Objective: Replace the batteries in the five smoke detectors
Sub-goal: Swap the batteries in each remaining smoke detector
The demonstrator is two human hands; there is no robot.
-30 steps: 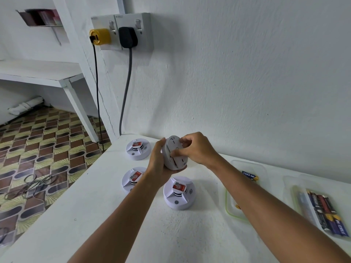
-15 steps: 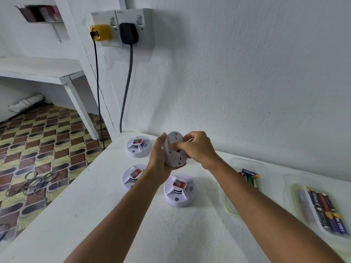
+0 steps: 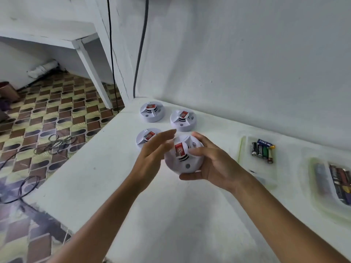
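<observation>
A: Held smoke detector [image 3: 183, 155] position?
B: Above the white desk [image 3: 95, 179], face up, red label showing. Right hand [image 3: 212, 165] cups it from the right side, thumb curled under its near rim, fingers wrapped over the far edge.

A: Left hand [image 3: 152, 154]?
B: Just left of the detector, fingers straight and spread, palm turned toward it. Fingertips reach over its upper left edge; contact cannot be told, the hand is blurred.

A: Other detectors?
B: Three on the desk beyond the hands. The near left detector [image 3: 145, 137] is partly behind the left hand. The far left detector [image 3: 152, 112] sits near the corner by the wall, the far right detector [image 3: 183, 120] just beside it. All face up, red labels on top.

A: Batteries?
B: Loose batteries [image 3: 263, 150] lie in a clear tray [image 3: 242, 147] to the right of the right hand. A second tray [image 3: 315, 188] further right holds more, blurred.
</observation>
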